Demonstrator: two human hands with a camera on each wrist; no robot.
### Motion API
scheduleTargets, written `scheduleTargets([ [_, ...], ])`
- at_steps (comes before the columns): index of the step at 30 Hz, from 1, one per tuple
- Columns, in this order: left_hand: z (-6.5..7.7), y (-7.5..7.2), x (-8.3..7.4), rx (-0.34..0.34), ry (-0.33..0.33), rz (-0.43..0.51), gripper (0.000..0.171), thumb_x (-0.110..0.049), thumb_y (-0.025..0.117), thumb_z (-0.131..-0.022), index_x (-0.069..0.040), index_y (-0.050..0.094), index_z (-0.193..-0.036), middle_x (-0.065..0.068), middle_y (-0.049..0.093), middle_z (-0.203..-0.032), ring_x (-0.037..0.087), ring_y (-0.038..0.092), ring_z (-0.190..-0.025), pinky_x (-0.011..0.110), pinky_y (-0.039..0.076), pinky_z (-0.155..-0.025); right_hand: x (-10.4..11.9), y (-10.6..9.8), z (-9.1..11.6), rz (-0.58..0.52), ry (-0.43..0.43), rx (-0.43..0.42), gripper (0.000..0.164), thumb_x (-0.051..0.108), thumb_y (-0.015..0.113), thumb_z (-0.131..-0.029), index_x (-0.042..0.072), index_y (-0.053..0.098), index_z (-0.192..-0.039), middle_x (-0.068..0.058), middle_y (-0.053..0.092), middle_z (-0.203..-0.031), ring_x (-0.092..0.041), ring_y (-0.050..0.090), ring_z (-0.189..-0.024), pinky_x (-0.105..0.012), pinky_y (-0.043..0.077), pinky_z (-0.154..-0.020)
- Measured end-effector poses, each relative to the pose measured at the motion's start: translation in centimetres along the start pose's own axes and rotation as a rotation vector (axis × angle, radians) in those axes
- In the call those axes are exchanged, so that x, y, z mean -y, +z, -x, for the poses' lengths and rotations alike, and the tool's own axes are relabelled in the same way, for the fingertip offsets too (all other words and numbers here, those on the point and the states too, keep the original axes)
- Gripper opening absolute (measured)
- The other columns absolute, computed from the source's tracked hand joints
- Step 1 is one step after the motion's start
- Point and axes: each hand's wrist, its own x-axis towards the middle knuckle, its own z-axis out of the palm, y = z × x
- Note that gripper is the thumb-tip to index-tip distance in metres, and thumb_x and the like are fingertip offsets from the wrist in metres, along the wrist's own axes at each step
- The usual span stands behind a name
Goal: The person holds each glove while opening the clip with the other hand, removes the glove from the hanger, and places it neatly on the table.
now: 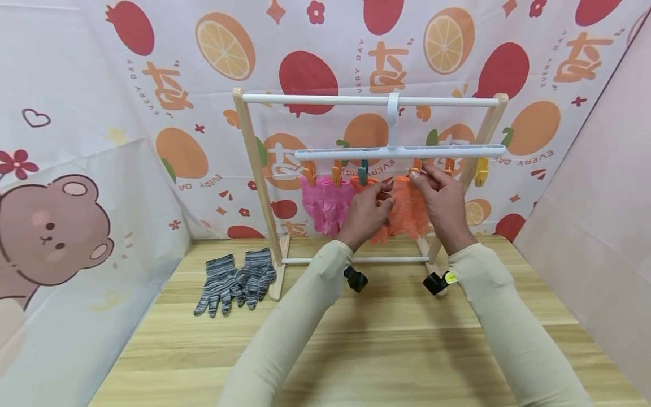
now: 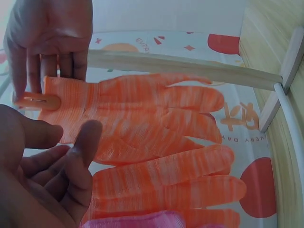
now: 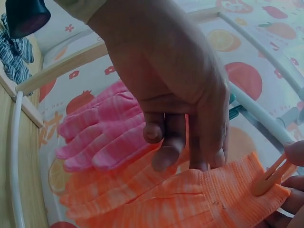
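Note:
My right hand point(image 1: 447, 206) pinches an orange clothespin point(image 1: 417, 165) at the cuff of an orange knit glove point(image 1: 408, 209), its other fingers behind the cuff in the left wrist view. My left hand point(image 1: 367, 213) is beside that cuff, fingers loosely bent; in the left wrist view its thumb and index finger stand apart. A second orange glove point(image 2: 166, 190) hangs partly behind the left hand, below a teal clothespin point(image 1: 363, 173). Pink gloves point(image 1: 337, 204) hang further left from orange clothespins point(image 1: 337, 173). All are under a white hanger point(image 1: 351, 153).
The hanger hooks onto the top bar point(image 1: 315, 100) of a wooden rack point(image 1: 254, 152). Striped grey gloves point(image 1: 220, 282) lie on the wooden table point(image 1: 386, 350) to its left. At the hanger's right end hang another orange clothespin point(image 1: 450, 165) and a yellow clothespin point(image 1: 481, 172).

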Motion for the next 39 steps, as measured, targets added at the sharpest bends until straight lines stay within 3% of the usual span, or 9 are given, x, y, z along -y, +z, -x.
scheduleTargets([
  [10,-0.72,-0.02,0.02,-0.035,-0.012,-0.027,0.015,-0.025,0.065,-0.102,-0.011,0.069,-0.105,-0.002,0.066,-0.088,0.015,0.063,-0.056,0.029,0.055,-0.055,0.24,0.48,-0.39,-0.007,-0.014,0.035,0.044,0.025,0.069,-0.099,-0.004,0.062,-0.132,-0.007,0.074,-0.117,-0.012,0.066,-0.103,-0.026,0.049,-0.087],
  [18,-0.59,-0.25,-0.08,-0.054,-0.011,-0.055,0.012,-0.024,0.066,-0.101,-0.012,0.070,-0.105,-0.001,0.065,-0.089,0.014,0.058,-0.059,0.028,0.053,-0.053,0.46,0.39,-0.69,0.015,-0.028,0.128,0.044,0.025,0.061,-0.104,-0.001,0.056,-0.139,-0.014,0.070,-0.125,-0.017,0.062,-0.111,-0.030,0.046,-0.092],
  [22,-0.59,-0.26,0.05,-0.055,-0.010,-0.060,0.011,-0.023,0.066,-0.101,-0.013,0.070,-0.104,-0.001,0.065,-0.087,0.014,0.058,-0.061,0.028,0.052,-0.053,0.54,0.39,-0.66,0.021,-0.031,0.144,0.043,0.026,0.061,-0.104,0.001,0.059,-0.139,-0.011,0.072,-0.122,-0.017,0.060,-0.110,-0.033,0.045,-0.093],
  [27,-0.52,-0.23,0.12,-0.052,0.003,-0.062,0.011,-0.023,0.066,-0.102,-0.012,0.070,-0.102,-0.001,0.065,-0.085,0.014,0.058,-0.058,0.028,0.052,-0.052,0.78,0.41,-0.45,0.005,-0.018,0.122,0.042,0.027,0.061,-0.104,0.003,0.062,-0.138,-0.005,0.072,-0.122,-0.016,0.058,-0.115,-0.034,0.045,-0.096],
  [32,-0.42,-0.24,0.11,-0.041,-0.001,-0.047,0.012,-0.022,0.065,-0.102,-0.012,0.071,-0.105,-0.002,0.065,-0.086,0.014,0.059,-0.059,0.029,0.054,-0.053,0.95,0.59,-0.50,-0.003,0.005,0.076,0.040,0.028,0.063,-0.103,0.004,0.066,-0.134,-0.008,0.073,-0.120,-0.016,0.058,-0.120,-0.033,0.046,-0.097],
  [39,-0.26,-0.13,0.19,-0.043,0.011,-0.076,0.013,-0.023,0.065,-0.102,-0.013,0.072,-0.107,-0.003,0.066,-0.086,0.014,0.060,-0.065,0.028,0.053,-0.056,1.00,0.82,-0.46,-0.015,0.010,0.016,0.034,0.027,0.064,-0.102,0.004,0.072,-0.126,-0.005,0.075,-0.109,-0.017,0.058,-0.107,-0.030,0.046,-0.089],
])
